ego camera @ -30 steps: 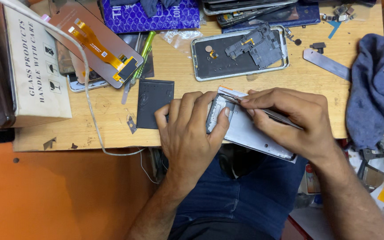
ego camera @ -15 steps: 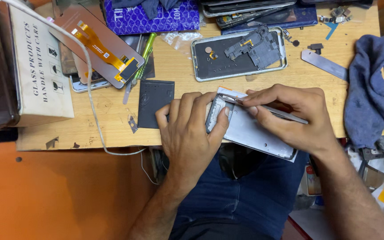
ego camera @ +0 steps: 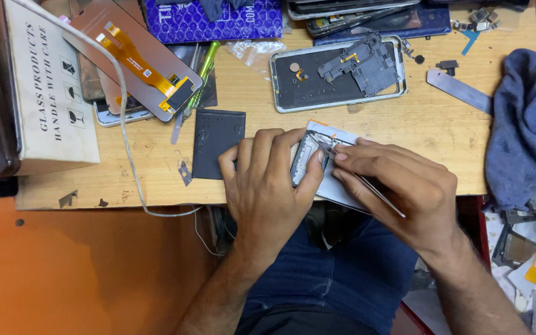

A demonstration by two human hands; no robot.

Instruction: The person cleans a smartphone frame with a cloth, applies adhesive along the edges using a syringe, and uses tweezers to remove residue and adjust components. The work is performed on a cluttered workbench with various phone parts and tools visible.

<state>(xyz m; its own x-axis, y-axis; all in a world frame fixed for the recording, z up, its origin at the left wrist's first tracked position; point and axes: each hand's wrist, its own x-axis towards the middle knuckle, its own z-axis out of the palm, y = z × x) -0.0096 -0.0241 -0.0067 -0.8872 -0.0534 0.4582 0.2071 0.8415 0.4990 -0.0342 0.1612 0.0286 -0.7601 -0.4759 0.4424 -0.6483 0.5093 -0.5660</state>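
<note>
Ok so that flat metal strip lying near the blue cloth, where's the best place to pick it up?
Probably the metal strip is best taken across its narrow width near the middle, coming from above. It lies flat and slanted on the table, with both long edges exposed and its right end close to the blue cloth.

1. The left hand [ego camera: 265,186] covers the near end of the opened phone [ego camera: 333,177].
2. The tool tip under the right hand [ego camera: 404,189] is too small to tell.
3. The blue cloth [ego camera: 522,130] is cut off at the right edge.

A wooden bench [ego camera: 429,124] carries a black battery [ego camera: 217,144] and an opened phone frame [ego camera: 339,73].
</note>
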